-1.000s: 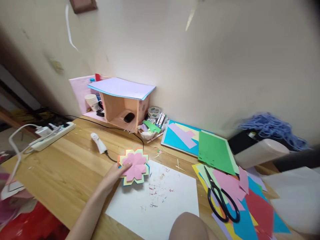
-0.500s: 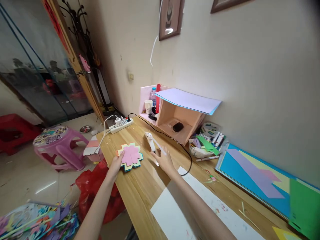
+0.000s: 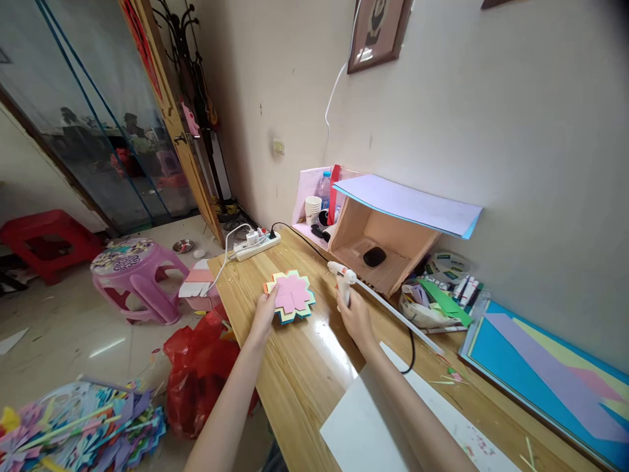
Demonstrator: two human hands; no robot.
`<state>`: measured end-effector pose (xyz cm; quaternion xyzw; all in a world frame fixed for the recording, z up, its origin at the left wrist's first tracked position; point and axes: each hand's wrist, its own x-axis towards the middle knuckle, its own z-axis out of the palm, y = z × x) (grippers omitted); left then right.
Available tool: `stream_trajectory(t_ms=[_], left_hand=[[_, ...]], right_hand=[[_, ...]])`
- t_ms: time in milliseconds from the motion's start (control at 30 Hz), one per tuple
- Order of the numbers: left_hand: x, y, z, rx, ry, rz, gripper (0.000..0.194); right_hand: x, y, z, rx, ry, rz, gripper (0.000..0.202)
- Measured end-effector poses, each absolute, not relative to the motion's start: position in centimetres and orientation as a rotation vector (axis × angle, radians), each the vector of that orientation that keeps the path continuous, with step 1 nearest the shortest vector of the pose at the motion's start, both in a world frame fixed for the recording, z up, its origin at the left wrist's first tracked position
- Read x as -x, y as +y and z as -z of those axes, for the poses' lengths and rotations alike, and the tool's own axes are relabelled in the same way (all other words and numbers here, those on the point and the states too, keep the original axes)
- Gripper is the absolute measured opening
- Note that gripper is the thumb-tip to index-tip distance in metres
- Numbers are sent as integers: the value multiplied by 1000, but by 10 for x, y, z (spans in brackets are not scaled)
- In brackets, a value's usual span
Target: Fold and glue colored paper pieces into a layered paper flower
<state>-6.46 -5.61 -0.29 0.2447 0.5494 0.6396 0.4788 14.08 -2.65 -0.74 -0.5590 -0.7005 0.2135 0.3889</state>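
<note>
Partly hidden glue gun [image 3: 344,278] gripped in right hand [image 3: 356,320], left hand [image 3: 265,312] pinching paper flower [image 3: 295,294], flower's underside unseen

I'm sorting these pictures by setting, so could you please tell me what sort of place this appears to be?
Probably a room in a home, used for paper crafts: the layered paper flower and the glue gun at the wooden table suggest crafting, and the coat stand suggests a home.

I'm seeing matt paper on the flower [image 3: 293,293], smooth plastic on the glue gun [image 3: 343,273], glossy grained wood on the tabletop [image 3: 292,367], shiny crinkled plastic bag [image 3: 196,383], matt cardboard box [image 3: 352,226].
</note>
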Motion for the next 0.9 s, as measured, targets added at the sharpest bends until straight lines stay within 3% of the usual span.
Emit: stream_trajectory(t_ms=[500,900], left_hand=[[32,-26,23,-619,1332,-1579,43],[27,-32,21,-680,1334,-1526,39]], right_hand=[[-157,-80,-34,1455,-1666,-927,36],[-149,-93,-28,1440,-1850,-843,33]])
